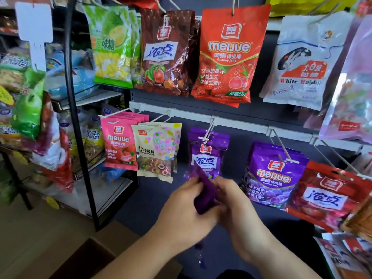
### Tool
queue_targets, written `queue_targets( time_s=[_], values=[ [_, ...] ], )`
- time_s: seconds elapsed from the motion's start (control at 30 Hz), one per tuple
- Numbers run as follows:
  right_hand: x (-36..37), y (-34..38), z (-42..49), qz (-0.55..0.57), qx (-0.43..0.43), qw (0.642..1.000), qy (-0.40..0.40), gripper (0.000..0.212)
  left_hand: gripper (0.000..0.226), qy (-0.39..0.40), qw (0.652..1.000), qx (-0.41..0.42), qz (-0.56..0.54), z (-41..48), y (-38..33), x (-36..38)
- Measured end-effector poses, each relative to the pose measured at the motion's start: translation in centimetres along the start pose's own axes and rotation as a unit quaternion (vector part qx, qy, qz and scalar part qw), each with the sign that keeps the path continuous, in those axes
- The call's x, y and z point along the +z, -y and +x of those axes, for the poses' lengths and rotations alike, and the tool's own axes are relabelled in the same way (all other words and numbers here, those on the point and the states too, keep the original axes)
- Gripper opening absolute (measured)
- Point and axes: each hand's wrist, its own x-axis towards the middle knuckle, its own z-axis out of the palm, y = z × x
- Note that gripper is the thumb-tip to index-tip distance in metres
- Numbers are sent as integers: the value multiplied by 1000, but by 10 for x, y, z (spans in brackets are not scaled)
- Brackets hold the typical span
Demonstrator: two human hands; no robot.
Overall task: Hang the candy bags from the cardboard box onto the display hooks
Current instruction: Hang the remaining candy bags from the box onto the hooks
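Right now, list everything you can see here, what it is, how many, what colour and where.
green durian candy bags: at least two, upper row, far left
brown bags: at least two, upper row
red meijue bags: at least two, upper row, centre
White Rabbit bag: one showing, white, upper right
pink meijue bags: several, lower row, left
cream lollipop bag: one showing, beside the pink
purple hanging bags: at least two, lower centre hook
purple meijue bags: several, lower right
red bag: one showing, lower far right
cardboard box: one, brown, bottom left
purple held bag: one, blurred, between both hands
left hand, right hand: gripping it
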Motion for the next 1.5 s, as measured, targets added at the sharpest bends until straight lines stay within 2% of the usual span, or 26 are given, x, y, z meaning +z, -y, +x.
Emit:
queue_targets(
  time_s=[0.07, 0.13, 0.27, 0.33, 0.4, 0.47, 0.5, 0.57, 0.67, 0.73, 0.8, 0.87, 0.97, 1.03, 1.1, 1.23, 1.37, 1.5],
  values=[
    [1, 3, -2, -9, 15, 1000, 24, 33, 20, -71, 997, -19, -20, 4, 6, -3],
    [-7, 3, 1, -19, 11, 1000, 22, 29, 13, -103, 993, -52, -31, 3, 7, -9],
    [-18, -4, 7, -100, -41, 994, -7, 18, 25, -68, 987, -101, -102, -4, 6, -21],
    [-15, -13, 14, -109, -60, 990, -60, 12, 27, -83, 981, -127, -123, -5, 8, -25],
    [-18, -20, 26, -157, -86, 973, -145, 38, 25, -99, 969, -154, -164, -5, 8, -27],
    [-22, -18, 32, -201, -86, 961, -170, 66, 22, -114, 953, -180, -213, -4, 6, -31],
    [-24, -15, 34, -161, -72, 974, -142, 63, 20, -122, 945, -191, -235, -3, 6, -34],
    [-23, -12, 36, -51, -44, 996, -64, 39, 14, -137, 933, -203, -264, -1, 6, -40],
    [-18, -13, 41, -47, -60, 993, -89, 21, 6, -169, 922, -208, -281, 4, 8, -44],
    [-19, -13, 46, -59, -73, 987, -129, 13, 10, -190, 922, -209, -266, 8, 9, -46],
    [-23, -13, 50, -73, -81, 982, -152, 15, 16, -199, 933, -210, -214, 9, 14, -49],
    [-29, -10, 54, -71, -95, 981, -154, 20, 22, -194, 948, -210, -142, 9, 22, -56],
    [-38, -1, 63, -78, -118, 980, -140, 20, 29, -215, 949, -217, -76, 9, 34, -72],
    [-39, 7, 74, -127, -137, 973, -137, 11, 26, -216, 954, -204, -41, 11, 37, -79],
    [-34, 14, 85, -171, -157, 961, -153, 12, 19, -201, 961, -189, -20, 13, 38, -81],
    [-24, 26, 109, -166, -165, 955, -182, 6, 17, -174, 971, -164, -12, 16, 38, -84],
    [-20, 26, 128, -118, -148, 963, -190, 6, 7, -167, 974, -151, -15, 18, 35, -86],
    [-18, 24, 139, -97, -143, 965, -198, 11, 8, -171, 972, -154, -49, 22, 27, -81]
  ],
)
